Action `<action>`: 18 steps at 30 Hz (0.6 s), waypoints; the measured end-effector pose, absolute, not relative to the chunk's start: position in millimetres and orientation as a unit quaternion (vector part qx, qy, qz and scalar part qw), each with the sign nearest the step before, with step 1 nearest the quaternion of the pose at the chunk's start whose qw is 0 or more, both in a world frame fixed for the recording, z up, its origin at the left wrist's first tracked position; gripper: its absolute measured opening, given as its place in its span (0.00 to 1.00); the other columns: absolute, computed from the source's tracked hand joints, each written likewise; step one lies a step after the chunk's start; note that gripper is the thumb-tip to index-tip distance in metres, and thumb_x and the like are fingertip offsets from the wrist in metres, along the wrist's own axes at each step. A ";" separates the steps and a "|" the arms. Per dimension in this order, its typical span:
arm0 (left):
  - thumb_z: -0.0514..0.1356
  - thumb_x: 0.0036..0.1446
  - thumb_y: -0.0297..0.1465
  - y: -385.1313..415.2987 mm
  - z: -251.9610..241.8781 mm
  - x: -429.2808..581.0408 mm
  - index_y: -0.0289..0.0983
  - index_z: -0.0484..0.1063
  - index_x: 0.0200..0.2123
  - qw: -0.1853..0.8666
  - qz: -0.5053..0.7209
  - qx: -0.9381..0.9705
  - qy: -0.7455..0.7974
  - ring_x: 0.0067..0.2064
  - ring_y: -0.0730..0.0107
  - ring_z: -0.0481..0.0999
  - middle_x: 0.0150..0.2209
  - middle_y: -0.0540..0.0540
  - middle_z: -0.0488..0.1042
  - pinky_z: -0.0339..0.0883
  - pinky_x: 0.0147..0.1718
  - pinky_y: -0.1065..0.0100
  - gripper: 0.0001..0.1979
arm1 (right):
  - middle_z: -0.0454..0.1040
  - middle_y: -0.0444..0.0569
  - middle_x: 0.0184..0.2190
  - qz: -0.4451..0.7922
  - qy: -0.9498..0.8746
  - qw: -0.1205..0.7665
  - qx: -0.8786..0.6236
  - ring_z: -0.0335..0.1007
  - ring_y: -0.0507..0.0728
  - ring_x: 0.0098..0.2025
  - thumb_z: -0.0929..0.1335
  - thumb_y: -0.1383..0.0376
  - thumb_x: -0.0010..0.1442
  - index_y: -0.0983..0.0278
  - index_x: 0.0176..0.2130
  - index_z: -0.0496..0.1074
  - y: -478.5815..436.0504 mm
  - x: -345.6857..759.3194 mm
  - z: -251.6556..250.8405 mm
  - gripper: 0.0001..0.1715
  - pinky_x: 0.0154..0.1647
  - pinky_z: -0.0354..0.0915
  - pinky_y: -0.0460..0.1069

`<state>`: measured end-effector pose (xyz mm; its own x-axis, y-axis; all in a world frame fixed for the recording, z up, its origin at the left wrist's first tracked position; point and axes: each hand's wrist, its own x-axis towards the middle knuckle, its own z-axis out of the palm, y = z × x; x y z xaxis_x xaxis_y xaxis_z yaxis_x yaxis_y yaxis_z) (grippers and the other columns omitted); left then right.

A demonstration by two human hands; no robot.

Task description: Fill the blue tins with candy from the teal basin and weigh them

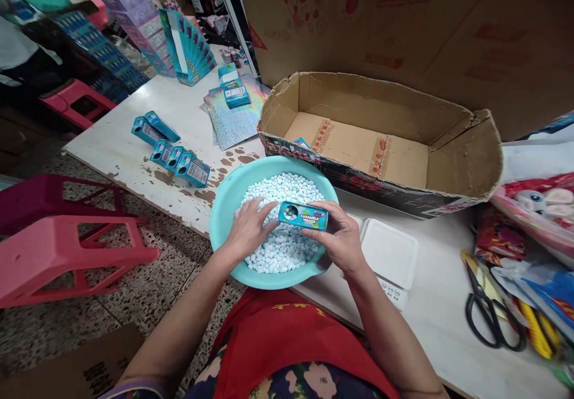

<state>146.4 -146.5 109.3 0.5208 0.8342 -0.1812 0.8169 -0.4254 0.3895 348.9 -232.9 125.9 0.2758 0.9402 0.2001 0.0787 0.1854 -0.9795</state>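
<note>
A small blue candy box [309,216], printed "Caramelo Macizo" and with a round window showing pale candies, lies level above the basin. My right hand [339,237] grips its right end between thumb and fingers. By the box's left end is my left hand [251,228], its fingers apart and thumb close to the carton; whether it touches cannot be made out. Beneath both hands, a turquoise basin [219,219] holds many small white candies [273,258].
Several blue boxes [192,170] stand left on the table [107,142]. An open cardboard box [381,177] sits behind the basin. A white scale [389,254] and black scissors [487,306] lie right. Red stools [76,255] stand on the left.
</note>
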 end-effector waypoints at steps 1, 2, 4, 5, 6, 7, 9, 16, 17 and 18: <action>0.52 0.64 0.45 -150.1 106.3 143.2 0.43 0.65 0.60 0.197 -0.027 0.850 0.488 0.61 0.42 0.59 0.63 0.36 0.59 0.59 0.55 0.45 0.24 | 0.75 0.44 0.43 0.370 -0.469 0.612 -0.518 0.72 0.57 0.46 0.79 0.63 0.46 0.54 0.45 0.77 -238.1 353.0 125.4 0.24 0.49 0.67 0.51; 0.51 0.64 0.47 -153.8 104.3 141.0 0.42 0.64 0.61 0.182 -0.063 0.853 0.485 0.60 0.41 0.61 0.61 0.35 0.60 0.61 0.53 0.46 0.26 | 0.75 0.44 0.43 0.372 -0.455 0.625 -0.514 0.72 0.57 0.45 0.79 0.62 0.46 0.54 0.45 0.77 -246.4 359.1 125.3 0.25 0.48 0.68 0.51; 0.49 0.64 0.49 -161.1 102.8 139.1 0.40 0.62 0.62 0.161 -0.101 0.857 0.480 0.56 0.42 0.65 0.56 0.33 0.64 0.63 0.50 0.49 0.29 | 0.75 0.45 0.43 0.340 -0.421 0.649 -0.535 0.72 0.57 0.44 0.78 0.61 0.47 0.55 0.46 0.76 -271.3 377.3 125.7 0.25 0.46 0.68 0.50; 0.49 0.63 0.49 -164.1 103.1 139.1 0.39 0.62 0.62 0.155 -0.110 0.856 0.480 0.54 0.42 0.66 0.53 0.33 0.65 0.64 0.49 0.49 0.30 | 0.75 0.45 0.43 0.306 -0.405 0.657 -0.557 0.72 0.57 0.44 0.78 0.61 0.48 0.55 0.47 0.75 -286.5 388.7 125.3 0.25 0.45 0.68 0.50; 0.48 0.64 0.49 -166.6 103.8 139.5 0.39 0.63 0.61 0.156 -0.118 0.855 0.480 0.53 0.43 0.66 0.51 0.34 0.66 0.64 0.48 0.50 0.30 | 0.75 0.46 0.43 0.264 -0.385 0.663 -0.585 0.72 0.57 0.43 0.77 0.61 0.50 0.56 0.47 0.75 -302.1 400.9 123.9 0.24 0.44 0.68 0.50; 0.48 0.64 0.49 -168.6 104.6 140.2 0.38 0.63 0.61 0.163 -0.126 0.855 0.476 0.52 0.43 0.67 0.49 0.34 0.67 0.64 0.47 0.51 0.30 | 0.74 0.46 0.43 0.216 -0.368 0.662 -0.616 0.72 0.57 0.43 0.77 0.62 0.50 0.57 0.48 0.75 -317.1 413.0 121.1 0.24 0.43 0.68 0.50; 0.48 0.63 0.49 -171.0 106.2 142.0 0.36 0.64 0.60 0.187 -0.138 0.855 0.464 0.51 0.42 0.66 0.50 0.33 0.66 0.64 0.46 0.51 0.30 | 0.74 0.48 0.42 0.135 -0.338 0.640 -0.677 0.72 0.57 0.42 0.77 0.64 0.49 0.59 0.47 0.75 -341.3 434.5 109.7 0.24 0.42 0.68 0.50; 0.54 0.56 0.51 -177.1 102.8 148.8 0.34 0.62 0.61 0.276 -0.155 0.842 0.437 0.59 0.38 0.61 0.58 0.29 0.62 0.61 0.52 0.49 0.36 | 0.72 0.53 0.46 0.072 -0.263 0.584 -0.764 0.71 0.62 0.49 0.75 0.58 0.50 0.64 0.50 0.71 -363.5 453.6 51.5 0.29 0.52 0.68 0.60; 0.54 0.56 0.50 -177.9 101.2 149.5 0.35 0.62 0.62 0.283 -0.150 0.841 0.436 0.60 0.38 0.61 0.59 0.29 0.61 0.60 0.53 0.49 0.35 | 0.70 0.54 0.50 0.066 -0.274 0.585 -0.761 0.69 0.64 0.53 0.75 0.58 0.51 0.63 0.54 0.68 -364.1 453.2 52.3 0.33 0.55 0.66 0.62; 0.54 0.57 0.48 -178.5 99.6 150.0 0.36 0.62 0.61 0.286 -0.147 0.839 0.438 0.60 0.39 0.61 0.59 0.30 0.60 0.60 0.54 0.49 0.34 | 0.67 0.55 0.54 0.048 -0.294 0.586 -0.754 0.66 0.65 0.57 0.75 0.58 0.51 0.63 0.56 0.66 -364.1 453.7 57.8 0.36 0.58 0.63 0.64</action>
<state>150.0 -178.5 99.6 0.5726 0.6516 -0.4976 0.8199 -0.4528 0.3504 453.7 -364.1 57.8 0.8227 0.4990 0.2725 0.3870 -0.1404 -0.9114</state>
